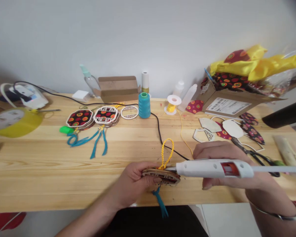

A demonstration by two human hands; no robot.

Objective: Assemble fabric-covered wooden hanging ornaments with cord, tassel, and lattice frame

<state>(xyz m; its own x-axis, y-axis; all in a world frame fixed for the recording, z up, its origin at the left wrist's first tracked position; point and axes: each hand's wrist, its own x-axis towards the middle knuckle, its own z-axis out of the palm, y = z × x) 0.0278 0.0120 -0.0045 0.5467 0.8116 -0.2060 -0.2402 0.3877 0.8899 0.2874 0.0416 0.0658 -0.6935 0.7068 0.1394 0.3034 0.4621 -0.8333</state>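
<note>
A layered wooden ornament is held edge-up between the thumb and fingers of my left hand. From its top rises a yellow braided loop, and a teal tassel hangs below. My right hand is wrapped round a white glue gun, whose metal tip points left and meets the ornament's upper edge near the base of the loop. A glue stick sticks out of the gun's rear end. Whether glue is coming out cannot be made out.
Two stacks of ornaments with teal tassels lie at the left, near a yellow tape roll. Behind stand a teal thread cone and a yellow thread spool. Scissors, wooden pieces and a cardboard box are right. A black cable crosses the table.
</note>
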